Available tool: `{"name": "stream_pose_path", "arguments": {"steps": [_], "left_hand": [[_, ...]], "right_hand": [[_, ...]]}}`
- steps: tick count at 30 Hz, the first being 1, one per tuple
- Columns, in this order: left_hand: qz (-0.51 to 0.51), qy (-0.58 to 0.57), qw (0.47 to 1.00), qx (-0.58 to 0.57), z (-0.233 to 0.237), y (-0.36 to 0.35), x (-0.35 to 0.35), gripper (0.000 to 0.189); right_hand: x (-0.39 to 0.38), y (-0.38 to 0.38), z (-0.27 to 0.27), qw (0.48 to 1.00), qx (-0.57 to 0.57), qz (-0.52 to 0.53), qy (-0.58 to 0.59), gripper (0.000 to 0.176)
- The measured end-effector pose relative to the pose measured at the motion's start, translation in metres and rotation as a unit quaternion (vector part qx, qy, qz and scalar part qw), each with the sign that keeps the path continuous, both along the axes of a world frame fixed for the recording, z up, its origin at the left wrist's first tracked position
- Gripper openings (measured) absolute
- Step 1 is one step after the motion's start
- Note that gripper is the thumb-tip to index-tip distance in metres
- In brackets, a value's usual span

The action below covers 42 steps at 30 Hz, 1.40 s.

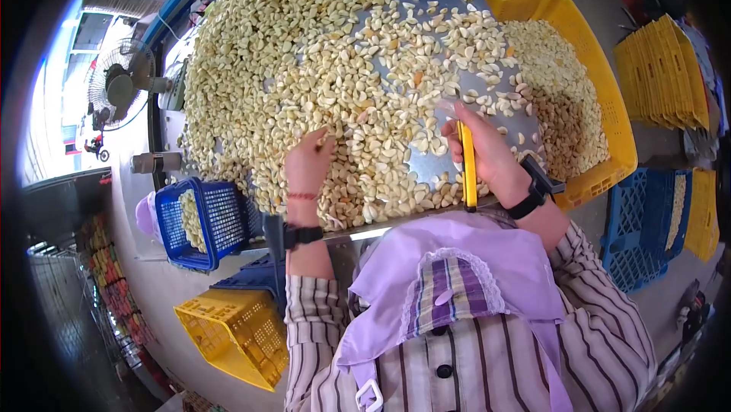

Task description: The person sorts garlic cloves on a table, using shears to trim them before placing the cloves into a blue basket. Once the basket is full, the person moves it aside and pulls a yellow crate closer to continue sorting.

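A wide heap of pale cashew nuts (266, 46) covers the metal table (430, 164) before me. My right hand (487, 149) is closed around a yellow utility knife (468, 168), its handle pointing down toward the table's near edge. Beyond that hand's fingertips the view is smeared. My left hand (308, 162) hovers close over the nuts with its fingers curled and pinched together; I cannot tell what is between them. Both wrists wear black straps.
On the right a yellow crate (618, 138) holds pale and brown nuts. A blue basket (199, 221) with nuts hangs at the table's left edge, near a fan (122, 84). Yellow (236, 336) and blue crates (636, 221) stand on the floor.
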<state>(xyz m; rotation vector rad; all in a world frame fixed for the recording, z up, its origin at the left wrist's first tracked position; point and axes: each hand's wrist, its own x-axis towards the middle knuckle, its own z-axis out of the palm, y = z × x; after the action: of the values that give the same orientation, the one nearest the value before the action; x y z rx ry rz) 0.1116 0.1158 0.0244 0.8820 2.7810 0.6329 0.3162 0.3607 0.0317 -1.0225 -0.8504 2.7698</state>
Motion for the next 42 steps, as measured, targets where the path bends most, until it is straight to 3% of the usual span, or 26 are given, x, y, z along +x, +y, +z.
{"name": "stream_pose_path", "arguments": {"steps": [2, 6, 7, 8, 9, 10, 12, 13, 15, 16, 18, 19, 20, 21, 22, 23, 25, 30, 32, 33, 34, 35, 36, 38, 40, 42], "left_hand": [[-0.095, 0.020, 0.991, -0.091, -0.014, 0.023, 0.001, 0.019], [-0.108, 0.058, 0.986, -0.115, -0.032, 0.025, -0.011, 0.022], [-0.064, -0.129, 0.989, 0.033, -0.033, 0.016, -0.017, 0.021], [-0.013, -0.308, 0.935, 0.177, -0.033, 0.006, -0.025, 0.020], [0.019, -0.467, 0.849, 0.249, -0.002, -0.003, -0.026, 0.014], [0.014, -0.471, 0.847, 0.247, 0.007, -0.012, -0.027, 0.014], [0.051, -0.540, 0.670, 0.506, 0.012, -0.027, -0.028, 0.015], [0.048, -0.545, 0.667, 0.505, 0.011, -0.031, -0.032, 0.015], [0.060, -0.468, 0.754, 0.457, 0.008, -0.034, -0.038, 0.018], [0.057, -0.472, 0.750, 0.459, 0.005, -0.031, -0.037, 0.018], [-0.019, -0.322, 0.922, 0.216, 0.000, -0.014, -0.031, 0.022], [-0.136, -0.225, 0.932, 0.249, -0.005, -0.003, -0.021, 0.022], [-0.142, -0.228, 0.930, 0.251, -0.007, 0.008, -0.011, 0.022], [-0.218, -0.148, 0.946, 0.187, -0.009, 0.019, -0.001, 0.021], [-0.292, -0.065, 0.946, 0.122, -0.010, 0.026, 0.005, 0.020], [-0.300, -0.068, 0.943, 0.128, -0.013, 0.032, 0.008, 0.020], [-0.322, -0.026, 0.945, -0.059, -0.016, 0.044, 0.016, 0.020], [-0.335, -0.025, 0.939, -0.072, -0.017, 0.035, 0.000, 0.024], [-0.269, -0.222, 0.937, -0.009, -0.024, 0.022, -0.017, 0.024], [-0.271, -0.224, 0.936, -0.011, -0.022, 0.013, -0.028, 0.024], [-0.177, -0.438, 0.867, 0.159, -0.018, 0.002, -0.038, 0.023], [-0.065, -0.612, 0.722, 0.315, -0.016, -0.007, -0.044, 0.022], [-0.061, -0.611, 0.723, 0.315, -0.010, -0.013, -0.044, 0.022], [0.019, -0.633, 0.603, 0.485, 0.004, -0.024, -0.044, 0.024], [0.054, -0.594, 0.638, 0.487, 0.012, -0.034, -0.041, 0.021], [0.041, -0.501, 0.810, 0.302, 0.012, -0.042, -0.043, 0.018]], "right_hand": [[-0.007, 0.000, 0.008, 0.999, 0.033, -0.021, -0.030, 0.032], [-0.011, -0.006, 0.015, 0.997, 0.063, -0.050, -0.008, 0.032], [-0.007, -0.013, 0.015, 0.996, 0.061, -0.056, -0.016, 0.032], [-0.006, -0.020, 0.015, 0.995, 0.066, -0.076, -0.014, 0.031], [-0.005, -0.025, 0.015, 0.993, 0.072, -0.097, -0.010, 0.031], [-0.005, -0.030, 0.013, 0.992, 0.073, -0.102, -0.014, 0.031], [-0.003, -0.041, 0.007, 0.987, 0.068, -0.142, 0.002, 0.030], [-0.006, -0.045, 0.009, 0.985, 0.059, -0.161, -0.010, 0.031], [-0.012, -0.050, 0.013, 0.983, 0.070, -0.168, -0.018, 0.031], [-0.016, -0.053, 0.015, 0.982, 0.076, -0.172, -0.024, 0.031], [-0.023, -0.059, 0.021, 0.976, 0.096, -0.197, -0.010, 0.032], [-0.026, -0.061, 0.022, 0.973, 0.115, -0.202, -0.002, 0.033], [-0.028, -0.062, 0.023, 0.969, 0.132, -0.209, 0.005, 0.033], [-0.029, -0.065, 0.024, 0.966, 0.142, -0.215, 0.002, 0.033], [-0.029, -0.068, 0.025, 0.964, 0.147, -0.223, -0.002, 0.033], [-0.028, -0.069, 0.026, 0.962, 0.164, -0.219, 0.004, 0.033], [-0.020, -0.067, 0.030, 0.957, 0.192, -0.217, 0.008, 0.032], [0.014, -0.047, 0.034, 0.935, 0.216, -0.280, -0.014, 0.033], [0.032, -0.037, 0.032, 0.918, 0.219, -0.330, -0.026, 0.033], [0.039, -0.033, 0.033, 0.915, 0.213, -0.339, -0.040, 0.031], [0.045, -0.031, 0.033, 0.916, 0.211, -0.339, -0.042, 0.031], [0.049, -0.029, 0.032, 0.907, 0.220, -0.355, -0.045, 0.031], [0.051, -0.027, 0.032, 0.899, 0.230, -0.370, -0.047, 0.031], [0.050, -0.026, 0.031, 0.903, 0.224, -0.364, -0.043, 0.030], [0.044, -0.026, 0.031, 0.903, 0.226, -0.362, -0.053, 0.029], [0.034, -0.028, 0.032, 0.911, 0.227, -0.341, -0.051, 0.029]]}}
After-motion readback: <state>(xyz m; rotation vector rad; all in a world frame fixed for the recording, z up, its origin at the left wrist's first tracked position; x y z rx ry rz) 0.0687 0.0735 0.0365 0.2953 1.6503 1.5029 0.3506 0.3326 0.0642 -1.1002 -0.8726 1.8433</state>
